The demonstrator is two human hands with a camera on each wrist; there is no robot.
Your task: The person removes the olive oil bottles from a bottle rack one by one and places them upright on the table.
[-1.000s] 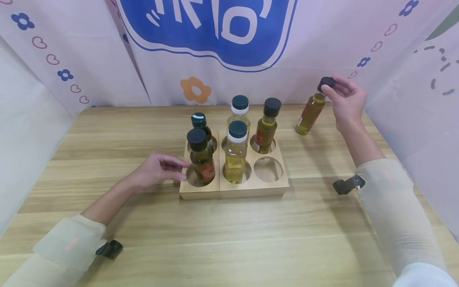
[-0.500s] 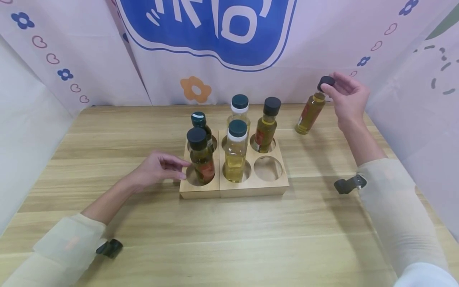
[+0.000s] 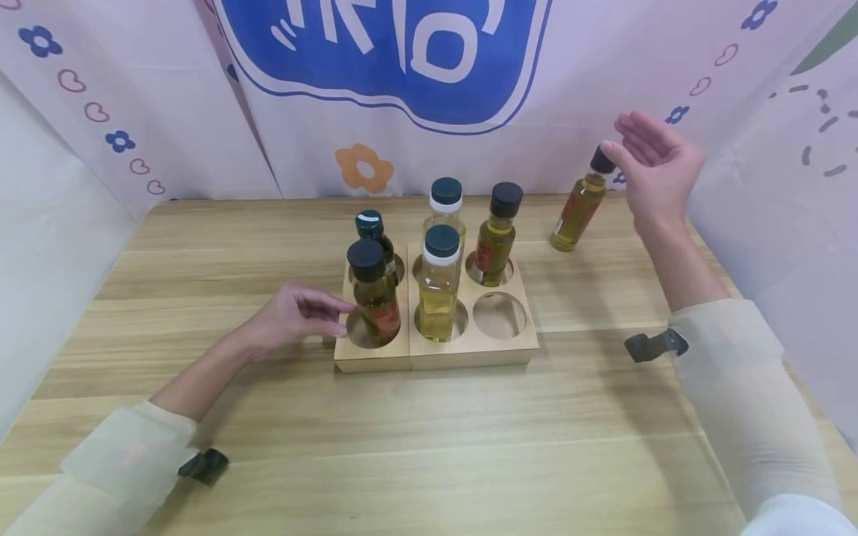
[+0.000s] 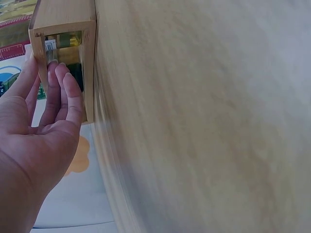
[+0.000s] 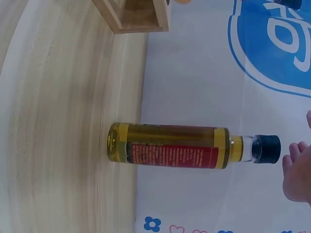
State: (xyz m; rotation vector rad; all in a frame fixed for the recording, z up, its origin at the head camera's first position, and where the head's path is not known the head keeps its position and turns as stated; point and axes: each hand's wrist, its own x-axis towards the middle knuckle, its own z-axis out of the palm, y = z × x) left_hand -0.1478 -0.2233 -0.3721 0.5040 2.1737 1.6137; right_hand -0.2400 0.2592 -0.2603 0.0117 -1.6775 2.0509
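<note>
In the head view my left hand (image 3: 295,320) is at the left end of a wooden bottle rack (image 3: 469,355). The left wrist view shows its thumb over the rack's top board and several fingers at the open end beneath, with the board between them. My right hand (image 3: 663,175) is raised with fingers extended, beside the black cap of an upright oil bottle (image 3: 579,212) at the table's back right. In the right wrist view a gap shows between the fingers and the bottle's cap (image 5: 267,149). This bottle has golden oil and a red label.
Several bottles stand in the rack: black-capped ones (image 3: 378,309) (image 3: 494,249), a dark green one (image 3: 385,242), and two clear ones with green caps (image 3: 439,298) (image 3: 447,195). The front right hole (image 3: 499,316) holds none. A printed cloth (image 3: 302,141) hangs behind the table.
My right hand has let go of the oil bottle's cap and moved slightly up and right, its fingers opening. The bottle stays standing. My left hand and the rack have stayed put.
</note>
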